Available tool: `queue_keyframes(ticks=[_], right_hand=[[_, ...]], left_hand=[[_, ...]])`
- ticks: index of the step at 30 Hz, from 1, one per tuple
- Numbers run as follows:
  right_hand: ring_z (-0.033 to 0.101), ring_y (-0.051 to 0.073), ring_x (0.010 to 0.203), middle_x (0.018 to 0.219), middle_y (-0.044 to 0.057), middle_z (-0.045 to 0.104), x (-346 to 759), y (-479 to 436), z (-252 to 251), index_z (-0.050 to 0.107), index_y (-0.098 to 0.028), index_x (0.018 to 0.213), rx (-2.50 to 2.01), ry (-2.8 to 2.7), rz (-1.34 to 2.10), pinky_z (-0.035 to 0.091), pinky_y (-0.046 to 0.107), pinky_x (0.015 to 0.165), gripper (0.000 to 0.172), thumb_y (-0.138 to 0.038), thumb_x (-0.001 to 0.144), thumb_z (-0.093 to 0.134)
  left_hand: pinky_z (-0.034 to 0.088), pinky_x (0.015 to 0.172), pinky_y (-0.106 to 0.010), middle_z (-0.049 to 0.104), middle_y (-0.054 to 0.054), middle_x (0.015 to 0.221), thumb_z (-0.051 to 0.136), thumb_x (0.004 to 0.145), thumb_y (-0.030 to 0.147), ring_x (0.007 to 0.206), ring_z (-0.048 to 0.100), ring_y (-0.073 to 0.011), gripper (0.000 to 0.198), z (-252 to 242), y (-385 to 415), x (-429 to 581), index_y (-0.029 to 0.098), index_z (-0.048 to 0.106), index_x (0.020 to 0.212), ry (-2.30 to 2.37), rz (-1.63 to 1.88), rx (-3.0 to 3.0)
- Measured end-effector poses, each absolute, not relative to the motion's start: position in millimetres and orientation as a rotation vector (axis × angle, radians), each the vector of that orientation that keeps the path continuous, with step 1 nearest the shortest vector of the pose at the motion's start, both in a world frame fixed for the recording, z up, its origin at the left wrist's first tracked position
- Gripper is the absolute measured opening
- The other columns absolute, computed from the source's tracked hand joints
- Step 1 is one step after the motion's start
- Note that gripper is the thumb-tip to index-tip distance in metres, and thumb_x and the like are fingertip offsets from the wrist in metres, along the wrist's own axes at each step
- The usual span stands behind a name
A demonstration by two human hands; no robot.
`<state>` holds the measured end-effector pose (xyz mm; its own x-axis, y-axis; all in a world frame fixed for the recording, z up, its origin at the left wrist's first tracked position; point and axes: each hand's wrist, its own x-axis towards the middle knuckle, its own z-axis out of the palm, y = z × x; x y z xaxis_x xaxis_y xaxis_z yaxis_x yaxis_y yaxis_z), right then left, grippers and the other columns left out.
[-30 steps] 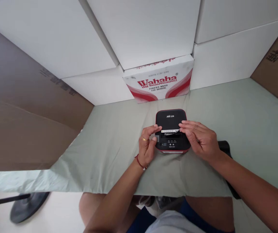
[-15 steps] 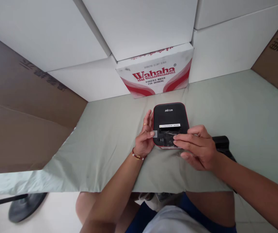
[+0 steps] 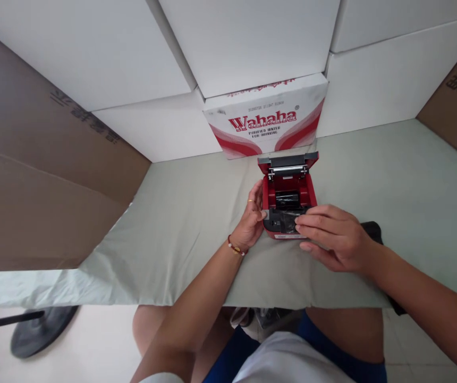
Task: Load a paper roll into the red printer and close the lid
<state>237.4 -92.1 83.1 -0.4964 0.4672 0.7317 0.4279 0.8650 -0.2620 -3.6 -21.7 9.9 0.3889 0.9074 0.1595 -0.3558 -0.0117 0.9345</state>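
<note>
head cam view, going left to right: a brown cardboard box [image 3: 33, 175] is standing at the edge of the green cloth [image 3: 188, 213], then the left hand [image 3: 249, 223] is bracing the left side of a small red-and-black printer [image 3: 286, 209], fingers running back along its wall and thumb splayed out on the front top by a pale tab [image 3: 266, 215]. no pinch that i can see. the printer is sitting between both hands, just in front of the wahaha box [image 3: 266, 125], and its longer side looks to be running away from the camera, tho the angle is making that iffy. key bit imo: the raised lid [image 3: 288, 161] is standing tilted up at the far end, past both hands, with the left fingertips sitting nearer to it. some shiny black piece [image 3: 287, 199] is lying in the red bay [image 3: 288, 184]. on the near end the right hand [image 3: 334, 234] is resting its loosely spread fingers on dark film [image 3: 288, 222] on the front panel [image 3: 274, 221]; can't tell if the thumb is touching anything. a black object [image 3: 372, 231] is lying on the cloth past that wrist, partly hidden
</note>
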Motion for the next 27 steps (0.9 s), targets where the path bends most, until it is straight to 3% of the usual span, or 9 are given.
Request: queue_keyframes(ticks=[3,7,9,13,16,19,23,27], right_hand=[[0.079,0.023,0.101,0.111,0.006,0.085,240.2,-89.6,112.1,0.080,-0.027,0.110,-0.820,-2.174,0.315,0.064,0.039,0.092,0.019,-0.030,0.106,0.062],[0.078,0.019,0.070,0.082,0.000,0.082,237.0,-59.3,137.8,0.080,-0.028,0.111,-1.330,-2.134,0.588,0.061,0.032,0.069,0.030,-0.031,0.109,0.050],[0.075,0.021,0.062,0.070,0.001,0.078,230.8,-34.3,137.4,0.081,-0.027,0.099,-1.509,-2.309,0.542,0.058,0.034,0.065,0.026,-0.026,0.103,0.056],[0.075,0.027,0.069,0.074,0.009,0.079,215.4,12.3,117.5,0.082,-0.025,0.083,-1.616,-2.649,0.249,0.056,0.038,0.068,0.006,-0.020,0.082,0.078],[0.073,0.026,0.069,0.076,0.008,0.080,206.5,32.2,99.8,0.083,-0.027,0.081,-1.644,-2.696,0.230,0.058,0.039,0.068,0.014,-0.023,0.069,0.088],[0.076,0.029,0.075,0.077,0.010,0.080,198.4,38.1,89.3,0.081,-0.026,0.076,-1.710,-2.673,0.203,0.060,0.042,0.073,0.014,-0.032,0.069,0.091],[0.078,0.034,0.083,0.085,0.014,0.082,189.3,29.8,96.9,0.082,-0.024,0.087,-1.810,-2.582,0.203,0.060,0.045,0.077,0.016,-0.032,0.075,0.088],[0.077,0.034,0.082,0.094,0.014,0.083,197.3,5.8,125.9,0.079,-0.023,0.111,-1.863,-2.521,0.226,0.057,0.043,0.069,0.029,-0.028,0.082,0.079]], left_hand=[[0.030,0.137,-0.054,0.032,-0.003,0.182,0.083,0.082,0.059,0.171,0.026,-0.0328,0.087,8.3,-19.6,-1.6,0.038,0.047,0.158,0.576,1.121,1.145],[0.024,0.140,-0.052,0.037,-0.004,0.178,0.087,0.076,0.052,0.171,0.026,-0.0328,0.087,8.7,-17.4,0.5,0.036,0.051,0.154,0.548,1.140,1.084],[0.021,0.141,-0.051,0.039,-0.004,0.178,0.087,0.076,0.049,0.171,0.025,-0.0318,0.085,9.0,-16.6,1.1,0.034,0.053,0.152,0.544,1.150,1.055],[0.022,0.140,-0.052,0.038,-0.005,0.178,0.088,0.075,0.049,0.171,0.025,-0.0325,0.087,8.0,-15.5,1.6,0.034,0.052,0.152,0.539,1.149,1.055],[0.025,0.139,-0.055,0.039,-0.006,0.178,0.086,0.076,0.052,0.170,0.027,-0.0339,0.086,6.6,-14.8,1.8,0.034,0.051,0.153,0.539,1.144,1.076],[0.024,0.139,-0.055,0.040,-0.006,0.177,0.086,0.077,0.053,0.170,0.027,-0.0338,0.086,5.4,-13.7,2.3,0.033,0.051,0.153,0.528,1.154,1.085],[0.023,0.139,-0.053,0.041,-0.007,0.176,0.087,0.076,0.052,0.170,0.028,-0.0333,0.087,3.4,-11.6,3.2,0.033,0.051,0.153,0.509,1.157,1.082],[0.023,0.139,-0.054,0.043,-0.007,0.175,0.086,0.077,0.049,0.169,0.030,-0.0334,0.084,2.0,-10.4,3.5,0.032,0.052,0.151,0.494,1.162,1.078]])
